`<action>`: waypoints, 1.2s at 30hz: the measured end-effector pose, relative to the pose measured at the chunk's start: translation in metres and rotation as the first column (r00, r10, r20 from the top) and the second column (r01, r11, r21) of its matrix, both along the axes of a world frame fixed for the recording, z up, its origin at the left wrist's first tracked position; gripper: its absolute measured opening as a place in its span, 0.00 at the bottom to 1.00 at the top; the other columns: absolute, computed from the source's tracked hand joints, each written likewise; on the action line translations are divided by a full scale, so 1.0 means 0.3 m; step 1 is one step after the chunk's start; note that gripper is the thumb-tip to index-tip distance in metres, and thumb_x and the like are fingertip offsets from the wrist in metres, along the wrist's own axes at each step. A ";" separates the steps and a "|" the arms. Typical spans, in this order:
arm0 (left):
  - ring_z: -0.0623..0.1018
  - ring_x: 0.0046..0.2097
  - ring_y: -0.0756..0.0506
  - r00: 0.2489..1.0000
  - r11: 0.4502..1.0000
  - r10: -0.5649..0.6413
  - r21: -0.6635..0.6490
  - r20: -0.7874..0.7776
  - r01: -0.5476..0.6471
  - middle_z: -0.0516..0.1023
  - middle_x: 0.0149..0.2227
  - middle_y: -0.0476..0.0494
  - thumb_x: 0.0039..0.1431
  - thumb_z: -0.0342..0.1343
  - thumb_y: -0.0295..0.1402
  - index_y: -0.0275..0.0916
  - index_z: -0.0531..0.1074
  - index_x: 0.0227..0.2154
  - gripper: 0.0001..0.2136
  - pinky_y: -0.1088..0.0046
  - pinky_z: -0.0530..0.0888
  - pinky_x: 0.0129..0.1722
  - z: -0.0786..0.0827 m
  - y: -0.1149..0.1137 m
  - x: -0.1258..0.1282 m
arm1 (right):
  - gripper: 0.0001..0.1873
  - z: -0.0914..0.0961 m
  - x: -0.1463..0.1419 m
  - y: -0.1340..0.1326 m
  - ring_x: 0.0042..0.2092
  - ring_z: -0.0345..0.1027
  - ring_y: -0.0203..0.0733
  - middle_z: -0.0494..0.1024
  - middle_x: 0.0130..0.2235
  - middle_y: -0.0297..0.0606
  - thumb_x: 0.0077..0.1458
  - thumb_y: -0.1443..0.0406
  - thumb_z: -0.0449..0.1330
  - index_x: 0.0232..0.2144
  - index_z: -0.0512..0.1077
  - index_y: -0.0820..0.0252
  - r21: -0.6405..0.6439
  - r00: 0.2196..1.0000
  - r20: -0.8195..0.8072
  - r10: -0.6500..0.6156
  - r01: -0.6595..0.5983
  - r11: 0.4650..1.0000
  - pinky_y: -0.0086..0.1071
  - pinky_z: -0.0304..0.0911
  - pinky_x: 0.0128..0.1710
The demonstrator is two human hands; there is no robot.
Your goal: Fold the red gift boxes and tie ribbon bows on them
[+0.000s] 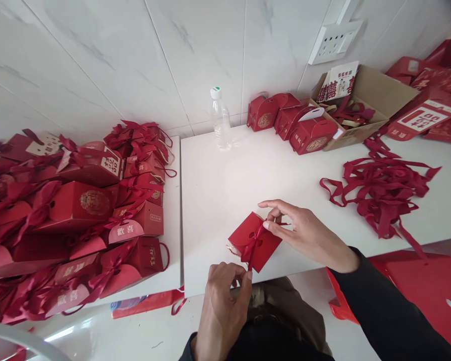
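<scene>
A small red gift box sits near the front edge of the white table, with a dark red ribbon tied in a bow across its top. My left hand is at the box's near side, thumb and forefinger pinching one end of the ribbon. On the far right side, my right hand pinches another part of the ribbon between thumb and fingers, its forefinger stretched out above. A twisted cord with a gold tint shows at the box's left edge.
Finished-looking red boxes with bows crowd the left table. A plastic bottle stands by the wall. Several red boxes, an open carton and a loose ribbon heap occupy the right. A red stool is below.
</scene>
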State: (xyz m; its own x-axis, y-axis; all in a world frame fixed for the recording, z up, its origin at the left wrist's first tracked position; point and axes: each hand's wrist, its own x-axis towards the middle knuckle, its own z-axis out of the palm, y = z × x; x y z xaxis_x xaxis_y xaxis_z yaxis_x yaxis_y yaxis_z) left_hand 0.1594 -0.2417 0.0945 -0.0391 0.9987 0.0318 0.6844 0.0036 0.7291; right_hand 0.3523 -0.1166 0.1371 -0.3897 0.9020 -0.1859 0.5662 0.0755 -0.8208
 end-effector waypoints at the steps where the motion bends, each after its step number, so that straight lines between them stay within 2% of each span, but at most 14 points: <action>1: 0.72 0.29 0.47 1.000 1.000 -0.007 0.009 0.002 0.007 0.74 0.24 0.51 0.64 0.54 0.27 0.42 0.68 0.25 0.10 0.73 0.69 0.28 0.001 -0.004 0.001 | 0.18 -0.003 0.000 0.002 0.37 0.73 0.42 0.78 0.38 0.35 0.64 0.52 0.55 0.51 0.72 0.50 0.015 1.000 -0.002 -0.009 0.009 1.000 0.36 0.71 0.38; 5: 0.72 0.26 0.49 0.998 0.999 -0.049 0.000 0.028 0.049 0.72 0.22 0.52 0.56 0.57 0.23 0.42 0.67 0.23 0.10 0.75 0.68 0.24 0.010 -0.024 -0.003 | 0.16 -0.024 0.002 0.009 0.36 0.74 0.42 0.78 0.38 0.35 0.63 0.53 0.56 0.48 0.73 0.51 0.070 0.997 -0.029 -0.076 0.078 0.994 0.37 0.72 0.40; 7: 0.73 0.26 0.49 0.992 0.993 -0.111 -0.028 0.054 0.113 0.73 0.22 0.52 0.54 0.58 0.22 0.42 0.68 0.22 0.10 0.76 0.69 0.23 0.019 -0.033 -0.010 | 0.15 -0.036 0.003 0.010 0.37 0.74 0.43 0.78 0.38 0.36 0.63 0.53 0.57 0.47 0.74 0.51 0.097 0.992 -0.048 -0.117 0.121 0.988 0.37 0.72 0.41; 10: 0.74 0.27 0.49 0.975 0.978 -0.195 -0.057 0.102 0.202 0.74 0.23 0.51 0.59 0.58 0.27 0.42 0.70 0.24 0.08 0.74 0.70 0.25 0.033 -0.035 -0.022 | 0.16 -0.046 0.005 0.007 0.42 0.74 0.45 0.79 0.40 0.37 0.64 0.53 0.57 0.48 0.75 0.51 0.136 0.985 -0.071 -0.158 0.166 0.977 0.36 0.71 0.40; 11: 0.73 0.27 0.49 0.978 0.981 -0.172 -0.066 0.122 0.180 0.74 0.24 0.50 0.62 0.56 0.30 0.42 0.71 0.26 0.08 0.74 0.70 0.25 0.036 -0.031 -0.026 | 0.16 -0.046 0.005 0.005 0.45 0.74 0.45 0.79 0.43 0.38 0.64 0.54 0.57 0.50 0.74 0.51 0.159 0.982 -0.072 -0.173 0.183 0.970 0.35 0.71 0.39; 14: 0.72 0.29 0.48 0.989 0.999 0.015 -0.032 0.146 -0.011 0.73 0.28 0.49 0.69 0.51 0.35 0.42 0.70 0.33 0.08 0.73 0.71 0.27 0.035 -0.005 -0.031 | 0.14 -0.034 0.011 -0.010 0.50 0.72 0.48 0.78 0.49 0.40 0.65 0.55 0.55 0.48 0.74 0.52 0.265 0.970 -0.061 -0.234 0.242 0.933 0.34 0.68 0.34; 16: 0.74 0.34 0.47 0.992 0.995 0.062 0.067 0.113 -0.070 0.74 0.33 0.47 0.69 0.52 0.33 0.42 0.69 0.39 0.03 0.71 0.74 0.33 0.028 0.020 -0.026 | 0.10 -0.023 0.017 -0.024 0.46 0.72 0.47 0.79 0.43 0.39 0.64 0.56 0.55 0.39 0.74 0.53 0.289 0.976 -0.029 -0.217 0.216 0.933 0.35 0.67 0.33; 18: 0.75 0.42 0.44 0.998 0.986 0.031 0.163 0.061 -0.040 0.75 0.41 0.43 0.67 0.54 0.30 0.43 0.69 0.46 0.07 0.66 0.76 0.41 0.018 0.046 -0.013 | 0.11 -0.019 0.022 -0.037 0.39 0.72 0.46 0.79 0.38 0.37 0.64 0.57 0.55 0.33 0.73 0.53 0.227 0.992 0.036 -0.117 0.106 0.968 0.36 0.66 0.33; 20: 0.75 0.49 0.42 1.000 0.976 0.014 0.217 0.020 -0.018 0.73 0.46 0.40 0.65 0.55 0.28 0.42 0.69 0.49 0.10 0.63 0.76 0.46 0.008 0.070 0.003 | 0.11 -0.026 0.021 -0.045 0.38 0.72 0.46 0.79 0.36 0.37 0.63 0.56 0.55 0.35 0.74 0.52 0.164 0.994 0.106 -0.021 0.003 0.986 0.38 0.66 0.34; 22: 0.74 0.52 0.41 1.000 0.969 0.026 0.246 -0.009 -0.023 0.72 0.49 0.38 0.65 0.56 0.27 0.42 0.71 0.47 0.09 0.61 0.76 0.48 -0.003 0.090 0.018 | 0.12 -0.041 0.014 -0.048 0.39 0.73 0.48 0.79 0.37 0.37 0.64 0.55 0.55 0.42 0.74 0.51 0.179 0.989 0.144 -0.008 -0.019 0.984 0.41 0.67 0.37; 24: 0.74 0.52 0.41 0.999 0.965 0.033 0.261 -0.026 -0.025 0.72 0.48 0.39 0.65 0.55 0.26 0.42 0.73 0.43 0.06 0.62 0.76 0.47 -0.012 0.104 0.028 | 0.12 -0.059 0.003 -0.045 0.38 0.73 0.48 0.79 0.37 0.37 0.64 0.56 0.54 0.44 0.73 0.52 0.222 0.990 0.140 -0.018 -0.014 0.975 0.43 0.67 0.40; 27: 0.74 0.52 0.42 0.999 0.962 0.037 0.273 -0.023 -0.029 0.73 0.47 0.40 0.65 0.54 0.24 0.42 0.74 0.39 0.07 0.65 0.76 0.46 -0.017 0.109 0.034 | 0.09 -0.076 -0.009 -0.039 0.36 0.71 0.46 0.80 0.37 0.37 0.65 0.58 0.54 0.36 0.72 0.53 0.237 0.994 0.112 -0.002 -0.024 0.971 0.42 0.67 0.40; 32: 0.74 0.48 0.41 0.999 0.963 -0.003 0.268 -0.050 0.016 0.72 0.46 0.39 0.64 0.53 0.22 0.41 0.73 0.39 0.08 0.64 0.75 0.44 -0.014 0.086 0.031 | 0.12 -0.085 -0.018 -0.034 0.34 0.70 0.45 0.80 0.35 0.36 0.66 0.58 0.53 0.34 0.72 0.53 0.211 0.998 0.064 -0.021 0.007 0.978 0.38 0.64 0.33; 36: 0.74 0.45 0.40 0.998 0.962 -0.012 0.270 -0.056 0.026 0.73 0.44 0.38 0.63 0.52 0.21 0.41 0.72 0.39 0.09 0.60 0.76 0.41 -0.013 0.074 0.031 | 0.13 -0.109 -0.018 -0.038 0.34 0.70 0.46 0.79 0.34 0.36 0.67 0.57 0.51 0.34 0.71 0.54 0.245 0.996 0.086 -0.024 0.003 0.970 0.41 0.65 0.36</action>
